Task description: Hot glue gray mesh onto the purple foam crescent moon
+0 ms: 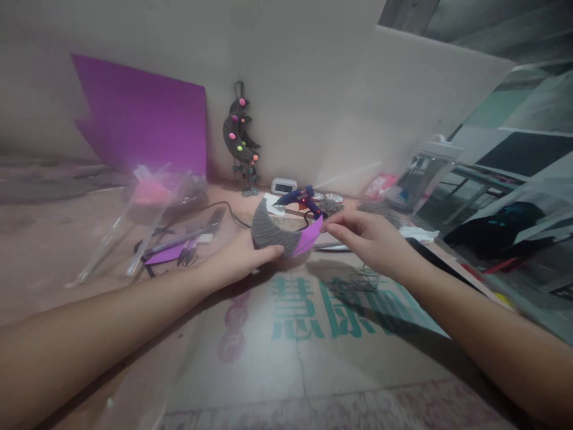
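A purple card crescent (308,236), mostly wrapped in grey yarn (267,227), is held up in front of me. My left hand (244,254) grips its wrapped lower left part, thumb lying on the yarn. The right end of the crescent shows bare purple. Beside that tip, my right hand (369,239) pinches a thin grey strand that runs along the card. Loose loops of yarn (366,278) hang or lie below the right hand; which of the two I cannot tell.
Behind the crescent are a blue glue gun (299,197) with a red light and a small white digital clock (284,186). A finished moon hanging (233,134) with coloured pompoms is against the wall. Purple card (147,119) leans at left, near clear plastic sticks (110,233).
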Demonstrator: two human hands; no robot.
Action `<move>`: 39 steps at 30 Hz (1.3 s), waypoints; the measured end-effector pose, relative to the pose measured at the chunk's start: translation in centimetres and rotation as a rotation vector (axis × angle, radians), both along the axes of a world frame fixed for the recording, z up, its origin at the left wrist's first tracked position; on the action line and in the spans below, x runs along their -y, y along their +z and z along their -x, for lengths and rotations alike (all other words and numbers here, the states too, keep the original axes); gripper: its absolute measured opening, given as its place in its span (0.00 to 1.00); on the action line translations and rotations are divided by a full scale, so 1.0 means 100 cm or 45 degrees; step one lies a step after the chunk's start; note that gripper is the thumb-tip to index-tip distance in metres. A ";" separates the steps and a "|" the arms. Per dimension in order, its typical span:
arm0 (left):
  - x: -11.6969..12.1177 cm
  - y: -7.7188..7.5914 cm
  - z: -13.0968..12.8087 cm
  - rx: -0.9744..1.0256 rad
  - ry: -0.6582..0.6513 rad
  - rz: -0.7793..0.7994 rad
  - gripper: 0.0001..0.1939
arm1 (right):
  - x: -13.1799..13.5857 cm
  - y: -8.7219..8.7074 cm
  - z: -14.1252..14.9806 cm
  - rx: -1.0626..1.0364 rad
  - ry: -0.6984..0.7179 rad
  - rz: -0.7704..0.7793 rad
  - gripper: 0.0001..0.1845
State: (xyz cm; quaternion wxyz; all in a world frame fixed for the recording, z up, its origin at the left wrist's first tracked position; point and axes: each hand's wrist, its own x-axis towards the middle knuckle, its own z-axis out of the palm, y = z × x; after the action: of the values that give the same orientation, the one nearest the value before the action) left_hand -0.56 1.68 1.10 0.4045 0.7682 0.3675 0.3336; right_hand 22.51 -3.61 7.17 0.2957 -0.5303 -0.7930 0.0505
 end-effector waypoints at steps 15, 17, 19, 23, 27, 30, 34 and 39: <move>-0.002 -0.007 -0.001 -0.014 -0.178 0.223 0.19 | -0.015 -0.010 -0.011 -0.023 -0.026 -0.003 0.07; -0.003 -0.008 -0.001 -0.006 -0.234 0.224 0.18 | -0.015 -0.011 -0.010 -0.023 -0.018 -0.011 0.07; -0.004 -0.009 -0.001 0.012 -0.291 0.211 0.17 | -0.016 -0.012 -0.011 -0.035 -0.013 -0.012 0.07; -0.004 -0.008 -0.001 -0.001 -0.338 0.202 0.16 | -0.015 -0.016 -0.010 -0.061 0.000 -0.024 0.07; -0.003 -0.006 0.000 -0.062 -0.385 0.194 0.14 | -0.013 -0.017 -0.007 -0.072 0.010 -0.038 0.07; -0.001 -0.004 0.001 -0.093 -0.420 0.208 0.13 | -0.011 -0.019 -0.004 -0.109 0.025 -0.027 0.07; -0.001 -0.005 0.002 -0.104 -0.479 0.213 0.11 | -0.016 -0.028 -0.005 -0.137 0.067 0.058 0.07; -0.003 -0.007 0.000 0.001 -0.458 0.309 0.15 | -0.024 -0.026 -0.013 -0.113 0.027 0.073 0.09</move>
State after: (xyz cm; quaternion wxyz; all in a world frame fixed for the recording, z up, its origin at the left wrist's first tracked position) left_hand -0.61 1.99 0.38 0.5473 0.7669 0.2617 0.2096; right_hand 23.78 -1.24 4.53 0.3148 -0.5274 -0.7828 0.0997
